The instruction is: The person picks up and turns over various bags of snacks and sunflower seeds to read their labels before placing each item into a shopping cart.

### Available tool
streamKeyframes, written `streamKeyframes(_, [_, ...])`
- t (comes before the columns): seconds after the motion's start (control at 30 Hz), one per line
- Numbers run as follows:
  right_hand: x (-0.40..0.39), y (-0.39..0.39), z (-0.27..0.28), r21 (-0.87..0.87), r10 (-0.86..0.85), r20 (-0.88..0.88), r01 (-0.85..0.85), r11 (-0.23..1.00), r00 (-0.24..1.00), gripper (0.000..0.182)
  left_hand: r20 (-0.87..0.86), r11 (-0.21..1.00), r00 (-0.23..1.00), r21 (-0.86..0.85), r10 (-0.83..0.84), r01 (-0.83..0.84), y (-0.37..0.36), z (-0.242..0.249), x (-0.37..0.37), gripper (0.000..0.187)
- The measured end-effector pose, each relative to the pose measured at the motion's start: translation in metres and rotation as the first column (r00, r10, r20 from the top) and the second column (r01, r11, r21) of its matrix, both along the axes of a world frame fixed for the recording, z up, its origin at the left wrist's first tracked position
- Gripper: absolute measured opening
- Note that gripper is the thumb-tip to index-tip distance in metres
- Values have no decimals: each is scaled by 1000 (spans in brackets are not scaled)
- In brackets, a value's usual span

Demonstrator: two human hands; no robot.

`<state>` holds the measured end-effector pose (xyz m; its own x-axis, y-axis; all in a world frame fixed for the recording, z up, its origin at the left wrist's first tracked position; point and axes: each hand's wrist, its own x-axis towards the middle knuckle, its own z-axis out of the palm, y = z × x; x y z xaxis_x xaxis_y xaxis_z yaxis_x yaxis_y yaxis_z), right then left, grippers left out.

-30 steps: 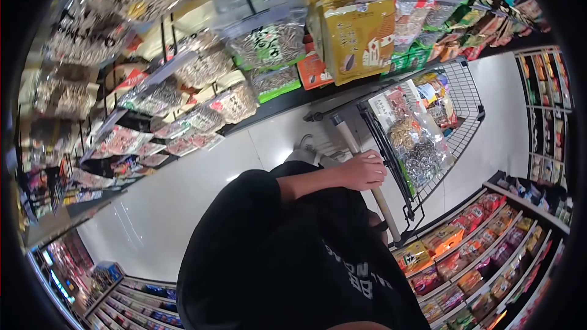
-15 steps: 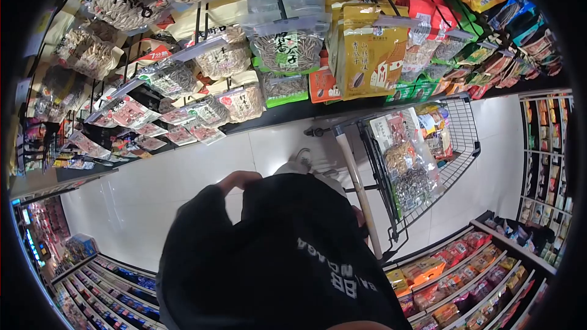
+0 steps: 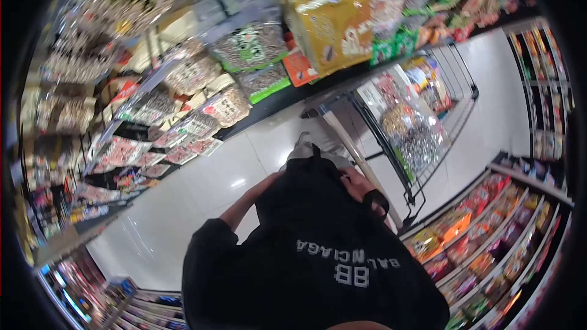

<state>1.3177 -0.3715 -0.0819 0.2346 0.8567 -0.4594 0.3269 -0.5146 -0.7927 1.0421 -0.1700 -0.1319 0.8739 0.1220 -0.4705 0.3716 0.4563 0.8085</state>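
Note:
Both hands are at the front of the black T-shirt (image 3: 306,208), near its lower edge. My left hand (image 3: 274,179) is at the left side of the shirt, its fingers hidden by the cloth. My right hand (image 3: 356,183), with a black band (image 3: 375,200) at the wrist, is closed on the shirt's right side. Just beyond that hand runs the handle bar (image 3: 345,136) of a shopping cart (image 3: 460,125); the hand looks apart from it. In the cart lie clear packs of seeds and nuts (image 3: 416,140) and a colourful bag (image 3: 428,79).
A rack across the front holds hanging snack bags, among them a gold bag (image 3: 336,27) and a green-edged seed bag (image 3: 247,40). Shelves of red and orange packs (image 3: 465,232) stand at the lower right, more shelves (image 3: 541,85) at the far right. Pale floor tiles (image 3: 202,189) lie between.
My left hand has moved right and forward against the shirt. My right hand has come from near the cart handle to the shirt front. The view has turned and tilted.

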Motion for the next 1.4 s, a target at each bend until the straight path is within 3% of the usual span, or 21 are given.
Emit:
streamKeyframes(0.03, [2, 10, 33, 45, 9, 63, -12, 999, 998, 27, -74, 999, 996, 8, -52, 53, -1, 12, 5, 51])
streamKeyframes(0.1, [15, 21, 71, 74, -51, -7, 51, 996, 999, 25, -194, 988, 970, 16, -147, 153, -1, 30, 17, 51])
streamKeyframes(0.2, [44, 20, 88, 135, -172, -16, 173, 976, 985, 23, -222, 967, 946, 47, -234, 250, -2, 25, 43, 49])
streamKeyframes(0.43, [76, -2, 74, 191, -247, 61, 231, 954, 967, 25, -129, 955, 985, 260, -114, 144, -36, -13, 98, 44])
streamKeyframes(0.6, [84, -18, 81, 132, -239, 42, 231, 964, 970, 25, -161, 930, 986, 357, -32, 89, -18, 16, 53, 41])
streamKeyframes(0.63, [85, -21, 80, 126, -235, 44, 227, 966, 971, 25, -213, 885, 967, 413, -137, 216, -11, 29, 44, 41])
streamKeyframes(0.67, [88, -24, 80, 127, -228, 25, 223, 966, 973, 26, -327, 636, 853, 568, -407, 522, 0, 52, 41, 37])
streamKeyframes(0.7, [91, -26, 79, 127, -222, 33, 216, 968, 975, 26, -431, 278, 673, 676, -601, 682, 11, 75, 39, 37])
streamKeyframes(0.8, [96, -29, 84, 132, -214, 66, 204, 970, 975, 26, -142, 613, 949, 734, -281, 291, 25, 108, 20, 39])
streamKeyframes(0.83, [98, -26, 87, 162, -214, 74, 200, 966, 974, 26, -144, 554, 962, 793, -233, 253, 37, 154, 42, 34])
streamKeyframes(0.87, [98, -21, 93, 190, -212, 82, 193, 963, 974, 26, -160, 766, 986, 626, -54, 144, 46, 157, 36, 33])
streamKeyframes(0.9, [98, -14, 100, 216, -205, 89, 182, 959, 975, 26, -130, 785, 990, 619, 56, 37, 56, 182, 47, 35])
streamKeyframes(0.93, [98, -1, 118, 185, -154, 0, 151, 971, 988, 32, -100, 607, 983, 794, 155, -14, 63, 206, 64, 37])
streamKeyframes(0.97, [96, 13, 135, 288, -73, -6, 71, 955, 997, 38, -97, 745, 951, 646, 292, -163, 67, 214, 75, 37])
streamKeyframes(1.03, [83, 43, 163, 495, 56, 48, -72, 866, 997, 51, -94, 892, 906, 243, 412, -381, 56, 231, 109, 32])
streamKeyframes(1.17, [76, 78, 192, 698, 155, 197, -249, 671, 968, 60, 47, 925, 925, -65, 377, -374, 31, 260, 167, 27])
streamKeyframes(1.2, [79, 79, 200, 700, 117, 224, -243, 671, 968, 53, 62, 917, 924, -161, 378, -365, 28, 272, 177, 28])
streamKeyframes(1.3, [106, 75, 224, 756, 152, 260, -299, 583, 954, 45, 321, 927, 872, -192, 370, -323, 21, 300, 195, 49])
streamKeyframes(1.33, [105, 76, 244, 820, 44, 223, -211, 532, 974, 38, 447, 906, 826, 74, 343, -416, 19, 312, 197, 69])
streamKeyframes(1.37, [106, 79, 253, 906, -26, 113, -92, 414, 993, 39, 557, 799, 782, 318, 278, -511, 18, 324, 199, 89])
streamKeyframes(1.4, [104, 82, 264, 938, -69, 51, -24, 346, 996, 41, 633, 643, 726, 444, 268, -624, 20, 337, 201, 98])
